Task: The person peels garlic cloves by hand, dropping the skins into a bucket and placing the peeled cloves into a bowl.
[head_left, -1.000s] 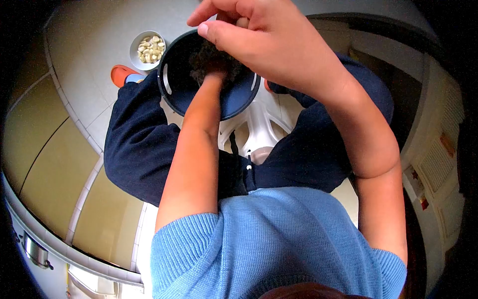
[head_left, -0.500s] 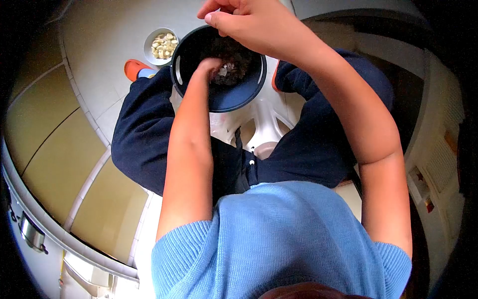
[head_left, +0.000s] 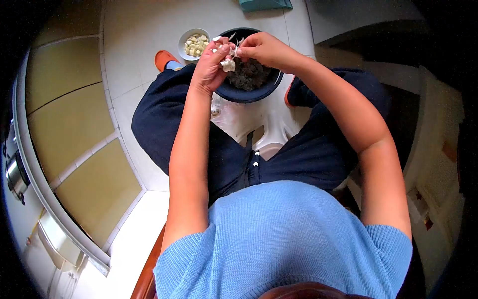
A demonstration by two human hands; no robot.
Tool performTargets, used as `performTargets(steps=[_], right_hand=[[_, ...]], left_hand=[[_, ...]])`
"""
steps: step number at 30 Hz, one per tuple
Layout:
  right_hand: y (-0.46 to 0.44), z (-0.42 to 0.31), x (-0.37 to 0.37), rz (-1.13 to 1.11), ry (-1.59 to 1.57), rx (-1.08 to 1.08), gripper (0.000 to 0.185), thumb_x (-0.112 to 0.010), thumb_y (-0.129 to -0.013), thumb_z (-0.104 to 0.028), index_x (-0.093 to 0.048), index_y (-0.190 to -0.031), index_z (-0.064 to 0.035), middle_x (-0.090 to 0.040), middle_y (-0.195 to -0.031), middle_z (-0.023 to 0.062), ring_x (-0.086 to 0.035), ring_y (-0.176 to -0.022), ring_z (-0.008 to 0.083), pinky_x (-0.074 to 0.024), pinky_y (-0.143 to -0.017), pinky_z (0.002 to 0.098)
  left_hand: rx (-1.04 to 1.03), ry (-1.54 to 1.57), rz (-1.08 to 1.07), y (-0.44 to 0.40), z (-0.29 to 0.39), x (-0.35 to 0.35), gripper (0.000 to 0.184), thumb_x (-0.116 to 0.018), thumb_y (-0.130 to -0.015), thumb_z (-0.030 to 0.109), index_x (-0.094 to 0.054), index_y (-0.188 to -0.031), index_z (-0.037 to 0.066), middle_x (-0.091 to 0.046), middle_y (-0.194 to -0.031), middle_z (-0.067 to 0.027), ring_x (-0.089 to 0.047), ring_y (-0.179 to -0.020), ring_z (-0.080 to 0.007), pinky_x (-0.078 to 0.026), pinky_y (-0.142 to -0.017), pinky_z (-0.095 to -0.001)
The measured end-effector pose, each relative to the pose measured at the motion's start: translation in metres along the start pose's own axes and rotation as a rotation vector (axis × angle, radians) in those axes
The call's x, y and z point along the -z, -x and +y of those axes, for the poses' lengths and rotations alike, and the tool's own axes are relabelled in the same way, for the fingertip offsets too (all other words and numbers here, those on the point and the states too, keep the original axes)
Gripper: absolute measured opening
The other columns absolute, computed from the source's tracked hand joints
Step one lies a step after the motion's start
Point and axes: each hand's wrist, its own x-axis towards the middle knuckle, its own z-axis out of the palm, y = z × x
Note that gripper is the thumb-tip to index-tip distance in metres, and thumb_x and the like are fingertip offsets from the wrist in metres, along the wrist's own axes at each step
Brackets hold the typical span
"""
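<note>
My left hand (head_left: pixel 213 66), palm turned up over a dark blue bucket (head_left: pixel 236 95), has its fingers curled around white, papery pieces of garlic (head_left: pixel 227 65). From the other side my right hand (head_left: pixel 264 50) meets it, thumb and forefinger pinched on a thin strip of garlic skin (head_left: pixel 236 51). Dark, crumpled matter (head_left: pixel 249 75) fills part of the bucket below the hands. Just left of the bucket, pale peeled garlic cloves (head_left: pixel 196 46) lie in a white bowl (head_left: pixel 181 52) on the floor.
The bucket stands between my knees, near a white plastic stool (head_left: pixel 275 130). An orange slipper (head_left: pixel 162 60) is on my left foot. A teal dustpan-like object (head_left: pixel 264 5) lies on the tiled floor (head_left: pixel 124 70) at the top. Yellowish cabinet doors (head_left: pixel 69 114) line the left.
My left hand has come up out of the bucket with garlic pieces in it. My right hand has lowered to meet it. The view has shifted, bringing the teal object into sight.
</note>
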Motion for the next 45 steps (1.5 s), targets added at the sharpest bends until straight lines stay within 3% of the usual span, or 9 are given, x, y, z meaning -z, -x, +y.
performTargets(steps=[3, 7, 18, 24, 29, 32, 34, 39, 45], right_hand=[[-0.009, 0.004, 0.001, -0.075, -0.370, -0.064, 0.018, -0.063, -0.082, -0.020, -0.061, -0.094, -0.0074, -0.057, -0.073, -0.0018, -0.037, -0.052, 0.0017, -0.0262, -0.044, 0.0175], [-0.014, 0.004, 0.002, -0.090, -0.390, -0.048, 0.020, -0.064, -0.081, -0.017, -0.059, -0.098, -0.0072, -0.056, -0.073, -0.0032, -0.036, -0.052, 0.0018, -0.0267, -0.045, 0.0169], [-0.004, -0.009, 0.008, 0.042, -0.261, 0.055, 0.018, -0.063, -0.080, -0.012, -0.063, -0.097, -0.0084, -0.056, -0.075, -0.0052, -0.038, -0.056, 0.0019, -0.0294, -0.049, 0.0166], [0.002, -0.015, 0.008, 0.059, -0.197, 0.134, 0.019, -0.066, -0.078, -0.012, -0.062, -0.096, -0.0054, -0.061, -0.084, 0.0023, -0.054, -0.073, 0.0080, -0.0416, -0.059, 0.0199], [0.006, -0.019, 0.003, 0.027, -0.210, 0.135, 0.020, -0.066, -0.078, -0.010, -0.062, -0.097, -0.0043, -0.062, -0.085, 0.0039, -0.057, -0.078, 0.0107, -0.0447, -0.069, 0.0218], [0.005, -0.016, 0.004, 0.006, -0.171, 0.134, 0.022, -0.064, -0.080, -0.012, -0.062, -0.100, -0.0065, -0.061, -0.084, 0.0015, -0.055, -0.075, 0.0080, -0.0435, -0.065, 0.0199], [-0.002, -0.004, 0.008, -0.018, -0.143, 0.131, 0.022, -0.062, -0.081, -0.014, -0.061, -0.103, -0.0087, -0.060, -0.083, -0.0013, -0.052, -0.071, 0.0048, -0.0417, -0.058, 0.0175], [-0.006, 0.009, 0.014, 0.177, 0.274, 0.248, 0.031, -0.056, -0.082, -0.006, -0.058, -0.113, -0.0051, -0.062, -0.099, 0.0068, -0.059, -0.089, 0.0131, -0.0464, -0.084, 0.0241], [0.003, -0.006, 0.008, 0.075, -0.009, 0.438, 0.023, -0.058, -0.082, -0.008, -0.062, -0.104, -0.0012, -0.064, -0.092, 0.0066, -0.058, -0.084, 0.0116, -0.0462, -0.080, 0.0254]], left_hand=[[-0.116, 0.015, -0.050, 0.003, 0.000, -0.004, 0.015, -0.061, -0.084, 0.008, -0.054, -0.097, 0.007, -0.059, -0.091, -0.0029, -0.054, -0.068, -0.0070, -0.045, -0.059, -0.0182], [-0.176, -0.025, 0.023, 0.010, 0.003, -0.014, 0.026, -0.060, -0.085, 0.008, -0.053, -0.110, 0.005, -0.059, -0.097, -0.0023, -0.052, -0.069, -0.0069, -0.045, -0.062, -0.0191], [-0.042, -0.488, 0.197, 0.019, 0.006, -0.012, 0.025, -0.062, -0.083, 0.015, -0.058, -0.106, 0.005, -0.057, -0.081, 0.0039, -0.047, -0.065, -0.0042, -0.040, -0.061, -0.0178], [-0.297, -0.726, 0.283, 0.033, 0.017, -0.031, 0.021, -0.063, -0.083, 0.016, -0.061, -0.101, 0.006, -0.058, -0.084, 0.0018, -0.051, -0.071, -0.0058, -0.041, -0.063, -0.0187], [-0.574, -1.119, 0.264, 0.033, 0.019, -0.034, 0.019, -0.065, -0.081, 0.017, -0.064, -0.095, 0.004, -0.060, -0.085, 0.0005, -0.052, -0.074, -0.0058, -0.040, -0.066, -0.0180], [-0.510, -1.190, 0.243, 0.034, 0.017, -0.036, 0.019, -0.065, -0.082, 0.018, -0.065, -0.094, 0.003, -0.060, -0.082, 0.0009, -0.052, -0.073, -0.0063, -0.040, -0.065, -0.0172], [-0.468, -1.015, 0.276, 0.030, 0.011, -0.034, 0.019, -0.065, -0.081, 0.019, -0.065, -0.092, 0.002, -0.059, -0.076, 0.0017, -0.050, -0.067, -0.0066, -0.039, -0.061, -0.0182], [-0.295, -0.633, 0.336, 0.031, 0.013, -0.037, 0.018, -0.064, -0.083, 0.018, -0.064, -0.091, 0.002, -0.057, -0.070, 0.0040, -0.044, -0.056, -0.0033, -0.034, -0.050, -0.0174], [-0.128, -0.407, 0.306, 0.027, 0.012, -0.038, 0.018, -0.062, -0.085, 0.021, -0.062, -0.087, 0.003, -0.057, -0.072, 0.0032, -0.041, -0.056, -0.0030, -0.033, -0.050, -0.0164]])
